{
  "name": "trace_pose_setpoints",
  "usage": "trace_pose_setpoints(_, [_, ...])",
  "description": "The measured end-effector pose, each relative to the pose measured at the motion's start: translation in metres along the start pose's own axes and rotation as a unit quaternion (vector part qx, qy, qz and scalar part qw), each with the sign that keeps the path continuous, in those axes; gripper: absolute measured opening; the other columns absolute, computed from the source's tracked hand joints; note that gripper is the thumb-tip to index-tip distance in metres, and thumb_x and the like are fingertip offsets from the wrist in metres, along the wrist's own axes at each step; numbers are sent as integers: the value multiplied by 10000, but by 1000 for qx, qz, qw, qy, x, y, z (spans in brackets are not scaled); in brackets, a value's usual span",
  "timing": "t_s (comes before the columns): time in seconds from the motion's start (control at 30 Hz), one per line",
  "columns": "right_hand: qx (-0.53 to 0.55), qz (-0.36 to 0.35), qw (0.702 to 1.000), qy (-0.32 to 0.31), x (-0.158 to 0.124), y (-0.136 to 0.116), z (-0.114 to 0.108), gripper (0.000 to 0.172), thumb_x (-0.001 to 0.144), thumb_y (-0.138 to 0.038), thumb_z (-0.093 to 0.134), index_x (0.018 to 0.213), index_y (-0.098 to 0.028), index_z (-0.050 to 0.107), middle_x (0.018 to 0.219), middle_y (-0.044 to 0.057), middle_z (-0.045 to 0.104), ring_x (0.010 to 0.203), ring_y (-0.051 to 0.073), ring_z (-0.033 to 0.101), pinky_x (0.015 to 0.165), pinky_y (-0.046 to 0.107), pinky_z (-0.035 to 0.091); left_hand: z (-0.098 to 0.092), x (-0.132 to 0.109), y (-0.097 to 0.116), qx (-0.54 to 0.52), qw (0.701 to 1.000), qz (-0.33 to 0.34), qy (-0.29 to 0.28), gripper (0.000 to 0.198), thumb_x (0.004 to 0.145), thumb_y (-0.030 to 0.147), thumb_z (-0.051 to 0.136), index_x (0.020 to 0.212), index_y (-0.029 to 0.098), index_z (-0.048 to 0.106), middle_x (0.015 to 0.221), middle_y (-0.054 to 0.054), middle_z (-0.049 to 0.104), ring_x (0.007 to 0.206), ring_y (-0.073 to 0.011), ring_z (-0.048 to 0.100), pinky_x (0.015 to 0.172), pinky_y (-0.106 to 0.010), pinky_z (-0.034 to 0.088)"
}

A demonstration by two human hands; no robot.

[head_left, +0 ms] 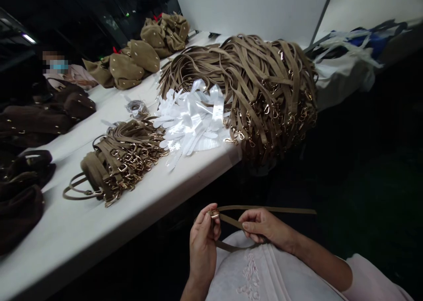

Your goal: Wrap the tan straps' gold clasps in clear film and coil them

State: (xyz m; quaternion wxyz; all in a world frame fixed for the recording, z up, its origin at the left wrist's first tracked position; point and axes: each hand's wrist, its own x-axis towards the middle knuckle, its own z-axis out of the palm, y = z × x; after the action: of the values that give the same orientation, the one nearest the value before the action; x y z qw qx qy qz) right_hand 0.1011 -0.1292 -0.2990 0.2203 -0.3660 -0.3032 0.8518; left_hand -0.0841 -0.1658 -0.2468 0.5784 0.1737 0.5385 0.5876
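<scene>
Left hand (202, 243): fingers (207, 216) are closing narrowly, thumb and forefinger pinching the small metal ring (214, 213) at the end of a tan strap (274, 209). Right hand (264, 228): fingers (251, 226) are curling around the same strap, just to the right of the left fingers. The two hands are sitting near each other without touching.

Strap position: it is hanging in the air between both sets of fingers, above the person's pale pink lap (264, 274). One length is running out flat to the right, beyond the right fingers. A second length is looping down under both hands, toward the lap.

Beyond the fingertips, the white bench (82, 230) is carrying the stock. A large heap of tan straps (264, 85) is lying ahead of the right fingers and spilling over the bench edge. A smaller bundle of straps (122, 155) with gold clasps is lying ahead and to the left of the left fingers. White plastic strips (191, 120) are lying between the two piles. Tan studded bags (139, 58) are resting farther off, and dark brown bags (20, 204) are sitting far to the left.
</scene>
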Motion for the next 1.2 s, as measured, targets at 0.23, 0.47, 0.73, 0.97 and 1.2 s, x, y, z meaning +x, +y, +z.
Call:
trace_pose_setpoints(0.23, [13,-16,1000,-13,-1,-6,3,459,681,-471,797,882,-101,613,640,-1,631,427,25,425,406,165,226,-5,0,1,-8,1000,-23,-18,422,802,348,745,1151,117,691,774,-42,558,650,-82,463,537,-165,390])
trace_pose_setpoints(0.47, [20,-23,999,-19,-1,-9,4,436,688,-452,801,872,-94,633,635,2,634,439,30,445,422,166,271,0,-4,-8,-83,994,-48,-48,343,803,296,730,1088,107,718,754,-39,536,629,-87,458,526,-180,406])
trace_pose_setpoints(0.73, [34,-39,998,-48,0,-2,-1,392,728,-416,787,898,-90,651,644,6,630,445,33,445,428,164,275,-2,-5,-12,-76,994,-50,-59,348,822,288,712,1122,112,708,734,-34,534,625,-80,448,554,-177,398])
trace_pose_setpoints(0.97, [48,-97,993,-41,6,-4,8,340,814,-392,716,967,-110,604,728,9,616,487,30,461,450,157,309,-13,2,-26,80,980,-101,-151,370,843,317,708,1182,169,691,739,-32,583,620,-70,462,560,-161,364])
trace_pose_setpoints(1.2, [33,-208,978,-4,12,-11,22,384,851,-324,651,1155,-215,445,981,3,545,591,50,570,521,181,430,-9,1,-23,192,967,-74,-154,423,806,362,743,1177,166,690,894,-78,684,742,-134,586,651,-204,467])
